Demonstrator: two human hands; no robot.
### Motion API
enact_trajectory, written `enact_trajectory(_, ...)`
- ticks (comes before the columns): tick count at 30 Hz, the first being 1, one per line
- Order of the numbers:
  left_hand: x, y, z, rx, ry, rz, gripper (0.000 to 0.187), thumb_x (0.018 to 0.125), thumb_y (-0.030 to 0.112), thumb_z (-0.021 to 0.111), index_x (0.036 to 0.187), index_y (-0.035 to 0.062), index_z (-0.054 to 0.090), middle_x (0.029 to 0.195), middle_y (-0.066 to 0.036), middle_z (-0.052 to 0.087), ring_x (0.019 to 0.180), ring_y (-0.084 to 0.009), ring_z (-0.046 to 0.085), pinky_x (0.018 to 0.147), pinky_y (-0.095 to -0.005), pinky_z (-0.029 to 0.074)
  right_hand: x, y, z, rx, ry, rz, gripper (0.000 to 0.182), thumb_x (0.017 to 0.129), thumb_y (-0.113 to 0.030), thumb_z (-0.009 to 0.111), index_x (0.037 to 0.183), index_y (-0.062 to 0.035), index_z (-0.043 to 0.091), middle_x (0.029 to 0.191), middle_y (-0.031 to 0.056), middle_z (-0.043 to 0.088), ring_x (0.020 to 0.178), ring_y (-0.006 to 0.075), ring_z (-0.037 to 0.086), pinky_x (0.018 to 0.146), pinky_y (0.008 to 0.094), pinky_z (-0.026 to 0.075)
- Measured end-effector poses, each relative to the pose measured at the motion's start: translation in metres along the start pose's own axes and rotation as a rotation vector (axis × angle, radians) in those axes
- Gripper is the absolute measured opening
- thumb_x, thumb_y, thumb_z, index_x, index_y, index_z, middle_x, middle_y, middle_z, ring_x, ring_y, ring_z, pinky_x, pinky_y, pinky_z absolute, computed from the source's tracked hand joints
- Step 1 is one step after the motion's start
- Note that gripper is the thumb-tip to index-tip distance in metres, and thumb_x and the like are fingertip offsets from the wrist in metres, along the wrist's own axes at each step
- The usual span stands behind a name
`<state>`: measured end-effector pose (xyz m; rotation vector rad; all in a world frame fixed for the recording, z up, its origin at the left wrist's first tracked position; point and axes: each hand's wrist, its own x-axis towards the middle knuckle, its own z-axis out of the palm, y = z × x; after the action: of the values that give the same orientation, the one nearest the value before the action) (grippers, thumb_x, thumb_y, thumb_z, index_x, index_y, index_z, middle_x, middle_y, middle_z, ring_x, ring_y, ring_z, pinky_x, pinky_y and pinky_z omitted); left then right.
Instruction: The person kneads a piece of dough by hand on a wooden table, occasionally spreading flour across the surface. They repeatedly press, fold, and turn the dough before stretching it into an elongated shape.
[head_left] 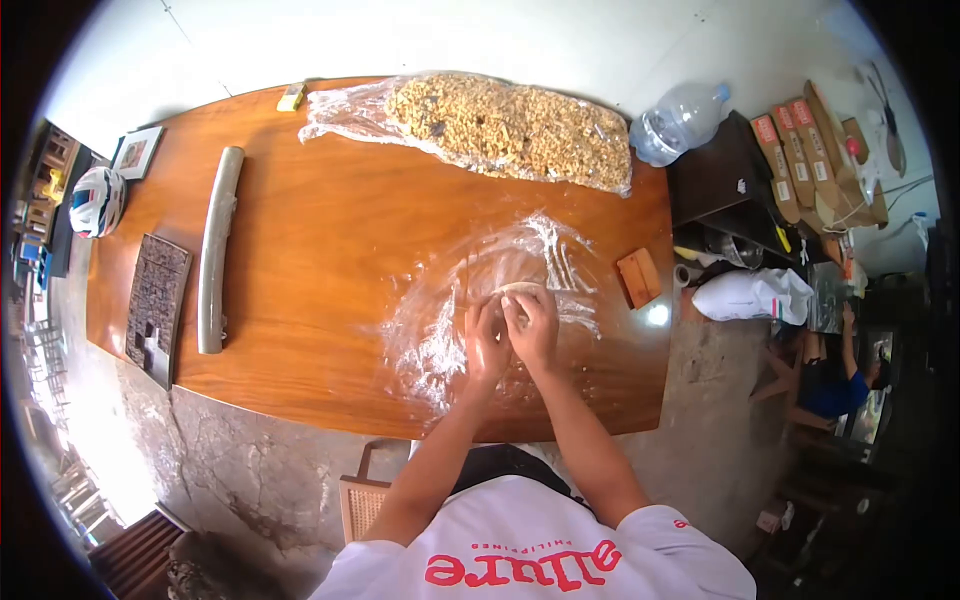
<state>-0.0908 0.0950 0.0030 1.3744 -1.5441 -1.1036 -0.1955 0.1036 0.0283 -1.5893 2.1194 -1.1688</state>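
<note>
Over a patch of white flour on the wooden table, both hands come together at a pale piece of dough. My left hand has its fingers curled against the dough's left side. From the right, my right hand wraps its fingers round the dough, thumb turned inward. Only the dough's far edge shows above the fingers; the rest is hidden by the hands. Flour is smeared in arcs around and beyond them.
A plastic bag of crumbly golden pieces lies along the table's back edge, beside a large clear bottle. A small brown wooden block sits right of the flour. Leftward are a long wrapped roll and a dark panel.
</note>
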Motion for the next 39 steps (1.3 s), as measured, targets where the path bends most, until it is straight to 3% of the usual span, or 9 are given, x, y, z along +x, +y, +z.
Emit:
enact_trajectory(4,-0.012,-0.045,-0.012,0.536,-0.362,0.38,0.075,0.087,0.013,0.063,0.155,0.0042,0.033,0.16,-0.02,0.033,0.152,-0.0355,0.023,0.125,-0.0512,0.018,-0.03,0.032,0.006,-0.213,-0.062,-0.302,0.025,0.085,-0.012,0.072,0.109,-0.0043,0.072,0.125,0.0178,0.064,0.106,0.0364,0.064,0.09,0.0459,0.052)
enact_trajectory(9,-0.009,-0.022,-0.028,0.799,-0.674,0.249,0.09,0.086,0.029,0.067,0.159,0.0062,0.021,0.167,-0.015,0.02,0.155,-0.0299,0.016,0.126,-0.05,0.015,0.038,0.045,-0.025,0.018,-0.639,0.537,0.043,0.09,-0.022,0.067,0.129,-0.0052,0.062,0.14,0.0159,0.057,0.129,0.0389,0.053,0.106,0.045,0.047)
enact_trajectory(12,-0.018,-0.006,-0.026,0.973,-0.793,0.236,0.101,0.085,0.035,0.069,0.161,0.0065,0.009,0.169,-0.016,0.013,0.156,-0.0308,0.012,0.126,-0.0509,0.015,0.036,0.075,0.028,0.049,0.055,0.193,0.044,0.09,-0.027,0.067,0.129,-0.0086,0.062,0.14,0.0149,0.055,0.13,0.0367,0.051,0.106,0.0477,0.045)
enact_trajectory(17,-0.022,-0.044,-0.074,-0.062,-0.579,0.034,0.042,0.085,0.002,0.063,0.126,0.007,0.068,0.136,-0.017,0.061,0.134,-0.0361,0.053,0.113,-0.0421,0.041,-0.03,0.044,0.04,-0.256,-0.018,-0.134,0.04,0.091,-0.025,0.066,0.127,-0.0082,0.063,0.141,0.0136,0.055,0.136,0.0384,0.046,0.114,0.0543,0.035)
enact_trajectory(26,0.007,-0.058,-0.029,0.124,-0.132,0.045,0.031,0.096,0.019,0.063,0.122,0.0032,0.069,0.123,-0.021,0.063,0.118,-0.0397,0.058,0.103,-0.0433,0.045,-0.073,0.059,0.031,-0.336,-0.273,-0.245,0.041,0.089,-0.023,0.066,0.127,-0.0102,0.065,0.149,0.009,0.052,0.145,0.0357,0.037,0.117,0.0568,0.029)
enact_trajectory(30,0.032,-0.053,0.008,0.311,-0.251,-0.053,0.043,0.099,0.03,0.06,0.13,0.0005,0.063,0.129,-0.025,0.061,0.122,-0.0401,0.056,0.104,-0.0435,0.044,-0.016,0.112,0.006,0.102,-0.756,0.031,0.038,0.089,-0.015,0.062,0.127,-0.009,0.064,0.139,0.0098,0.059,0.117,0.0295,0.063,0.097,0.0453,0.051)
enact_trajectory(32,0.038,-0.055,0.013,0.37,-0.224,-0.066,0.054,0.099,0.039,0.059,0.135,-0.002,0.058,0.132,-0.029,0.059,0.123,-0.0396,0.057,0.102,-0.0442,0.045,0.008,0.091,-0.029,0.157,0.029,0.343,0.029,0.092,-0.013,0.059,0.12,-0.0074,0.066,0.129,0.0113,0.064,0.103,0.0269,0.068,0.086,0.0394,0.056)
enact_trajectory(36,0.037,-0.024,-0.006,0.114,-0.479,-0.525,0.051,0.1,0.042,0.056,0.121,-0.0031,0.067,0.115,-0.025,0.067,0.104,-0.0293,0.066,0.091,-0.0399,0.05,-0.027,0.069,0.034,0.178,-0.046,0.11,0.012,0.093,-0.012,0.059,0.097,-0.003,0.067,0.101,0.014,0.067,0.097,0.0287,0.067,0.086,0.0415,0.054)
enact_trajectory(39,0.002,-0.051,-0.021,0.158,-0.293,-0.178,0.042,0.102,0.035,0.058,0.114,-0.0041,0.066,0.105,-0.023,0.068,0.094,-0.0262,0.066,0.083,-0.0373,0.051,-0.054,0.031,0.034,0.179,0.025,0.155,0.008,0.091,-0.006,0.06,0.094,-0.002,0.066,0.099,0.0171,0.063,0.094,0.0363,0.062,0.084,0.0455,0.05)
